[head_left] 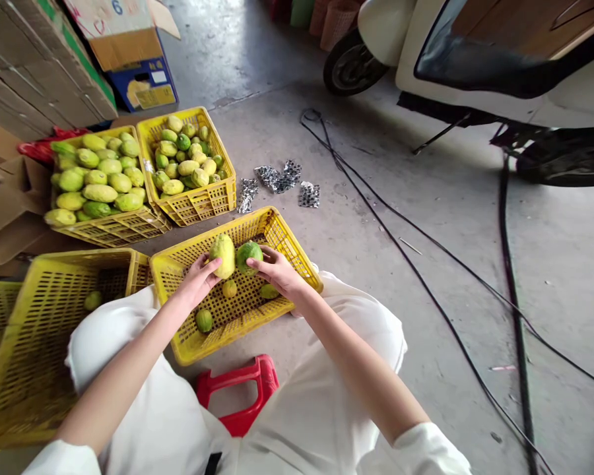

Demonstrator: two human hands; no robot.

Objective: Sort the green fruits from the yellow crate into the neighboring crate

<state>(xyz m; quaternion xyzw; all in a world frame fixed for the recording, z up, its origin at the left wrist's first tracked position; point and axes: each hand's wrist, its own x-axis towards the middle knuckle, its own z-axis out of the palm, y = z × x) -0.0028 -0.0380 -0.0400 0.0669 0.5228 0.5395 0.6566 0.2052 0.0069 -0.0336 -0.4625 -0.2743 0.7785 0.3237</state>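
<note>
My left hand (202,280) is closed around a pale yellow, oval fruit (222,256). A rounder green fruit (249,256) is gripped in my right hand (276,269), close beside the yellow one. Both fruits are held up over a yellow plastic crate (183,351) between my knees. Inside it lie a small yellowish fruit (230,288), a striped green fruit (204,320) and another green fruit (268,291), which my right forearm partly overlaps. What kind of fruit these are, I cannot tell.
Two yellow crates heaped with fruit (100,192) (183,168) stand ahead on the left. Nearer, another crate (24,343) holds a green fruit. Crumpled foil wrappers (279,177), black cables (400,244), a red stool (237,417), cardboard boxes (4,178) and a white vehicle (475,79) surround me.
</note>
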